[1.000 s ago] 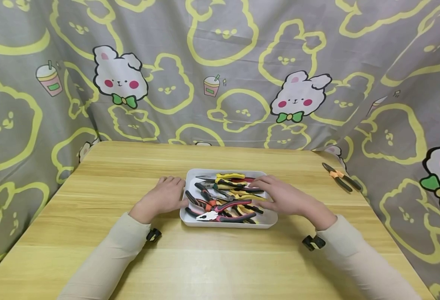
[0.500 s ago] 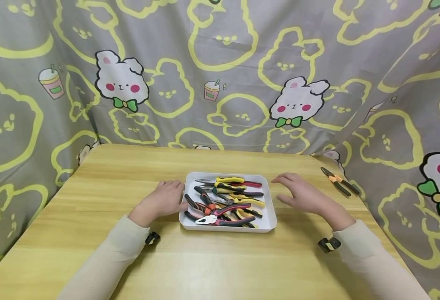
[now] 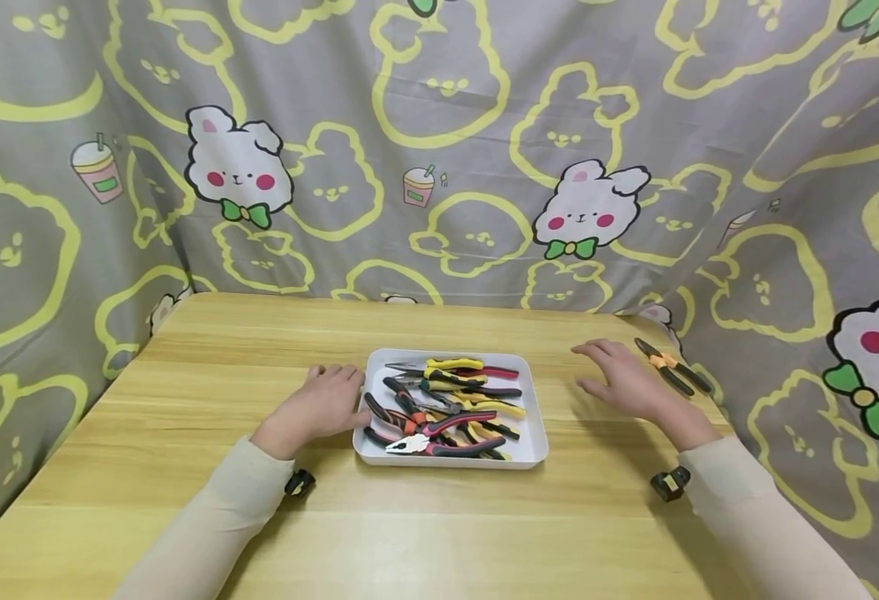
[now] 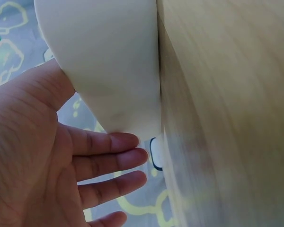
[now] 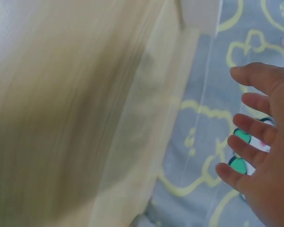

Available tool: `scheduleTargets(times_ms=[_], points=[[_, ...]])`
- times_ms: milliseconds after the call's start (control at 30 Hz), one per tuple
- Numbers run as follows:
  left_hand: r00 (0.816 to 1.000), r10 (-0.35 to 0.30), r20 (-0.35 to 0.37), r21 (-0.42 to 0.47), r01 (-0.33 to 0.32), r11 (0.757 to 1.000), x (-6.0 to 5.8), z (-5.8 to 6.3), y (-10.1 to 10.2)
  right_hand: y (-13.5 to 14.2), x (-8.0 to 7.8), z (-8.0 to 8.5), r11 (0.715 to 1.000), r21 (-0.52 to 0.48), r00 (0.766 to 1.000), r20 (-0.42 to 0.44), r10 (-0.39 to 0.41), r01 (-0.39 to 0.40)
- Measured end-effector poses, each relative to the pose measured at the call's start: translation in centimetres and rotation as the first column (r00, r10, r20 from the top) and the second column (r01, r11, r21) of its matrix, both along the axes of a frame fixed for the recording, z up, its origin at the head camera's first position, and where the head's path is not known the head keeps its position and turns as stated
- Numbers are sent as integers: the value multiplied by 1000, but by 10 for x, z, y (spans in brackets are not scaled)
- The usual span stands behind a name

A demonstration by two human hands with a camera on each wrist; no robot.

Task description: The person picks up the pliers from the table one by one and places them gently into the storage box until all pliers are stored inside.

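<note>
A white tray (image 3: 536,454) holds a heap of several pliers, with yellow, red, orange and black handles. On top near the front lie red-and-black combination pliers (image 3: 454,446) with bright jaws; long-nose pliers with yellow handles (image 3: 454,364) lie at the back. My left hand (image 3: 319,404) is at the tray's left side; in the left wrist view its thumb passes behind the tray wall (image 4: 109,61) and its fingers are extended by the tray's corner. My right hand (image 3: 622,383), fingers spread and holding nothing, is above the table, right of the tray.
A pair of pliers with orange-and-black handles (image 3: 671,367) lies alone near the table's right edge, just beyond my right hand. Wooden tabletop (image 3: 439,542) surrounds the tray. A patterned grey curtain (image 3: 319,275) stands behind and at both sides.
My right hand has drawn back from over the tray's right side and moved right, toward the lone pliers. The left hand stays at the tray's left side.
</note>
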State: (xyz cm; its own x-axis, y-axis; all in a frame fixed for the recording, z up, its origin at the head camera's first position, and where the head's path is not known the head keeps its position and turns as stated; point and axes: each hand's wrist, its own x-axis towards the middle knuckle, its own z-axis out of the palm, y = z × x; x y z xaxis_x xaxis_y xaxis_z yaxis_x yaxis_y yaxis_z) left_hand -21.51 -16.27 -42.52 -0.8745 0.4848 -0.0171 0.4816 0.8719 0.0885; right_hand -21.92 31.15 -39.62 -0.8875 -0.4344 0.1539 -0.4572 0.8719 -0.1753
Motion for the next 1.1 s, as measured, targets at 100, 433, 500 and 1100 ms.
scheduleTargets(times_ms=[100,433,500,1100], points=[[1000,-3,-4,4,3,1000,-1,0,-1,9,-5,-2,1000,4,1000,-11,-21,21],[999,-18,-39,13,19,1000,-1,-1,-1,44,-17,-14,995,4,995,-25,-101,101],[999,-17,-37,15,18,1000,-1,-2,-1,51,-19,-18,992,5,992,-12,-128,128],[1000,-5,-23,25,5,1000,-2,-4,-1,103,-26,-42,947,22,944,74,-322,321]])
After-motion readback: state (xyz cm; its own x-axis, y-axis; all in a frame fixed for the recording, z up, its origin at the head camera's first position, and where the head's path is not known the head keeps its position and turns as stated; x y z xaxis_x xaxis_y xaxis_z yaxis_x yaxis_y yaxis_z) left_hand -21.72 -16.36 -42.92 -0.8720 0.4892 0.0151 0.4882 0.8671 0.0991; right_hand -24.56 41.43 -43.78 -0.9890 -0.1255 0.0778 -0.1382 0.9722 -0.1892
